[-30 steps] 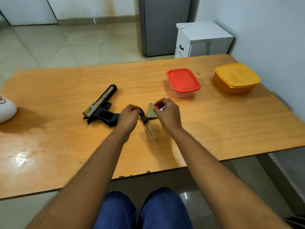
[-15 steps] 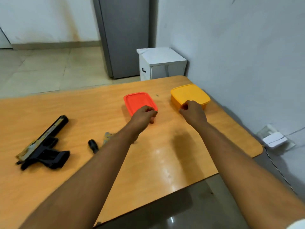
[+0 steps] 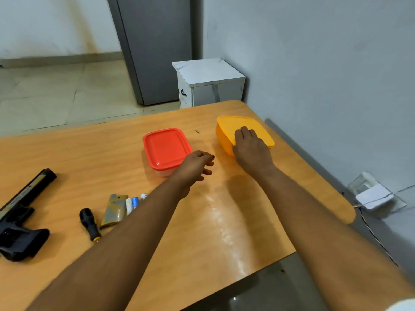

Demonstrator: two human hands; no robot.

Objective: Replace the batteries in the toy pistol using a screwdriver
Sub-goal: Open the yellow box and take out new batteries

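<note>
The black and gold toy pistol (image 3: 18, 218) lies at the table's left edge. Right of it lie the black-handled screwdriver (image 3: 89, 223), the loose battery cover (image 3: 114, 209) and a few blue and white batteries (image 3: 132, 204), partly hidden by my left forearm. My right hand (image 3: 249, 147) rests on the near corner of the yellow lidded box (image 3: 244, 126), fingers spread over the lid. My left hand (image 3: 196, 166) hovers between the yellow box and the red-lidded box (image 3: 165, 149), fingers loosely curled, holding nothing that I can see.
The wooden table (image 3: 224, 221) ends close on the right, by the wall. A white cabinet (image 3: 208, 84) and a grey fridge (image 3: 157, 48) stand behind it. A white device with a cable (image 3: 375, 196) lies on the floor at the right.
My hands left the screwdriver and cover, and reached right to the boxes. My right hand has slid onto the yellow lid; my left has moved off the red box toward the yellow one.
</note>
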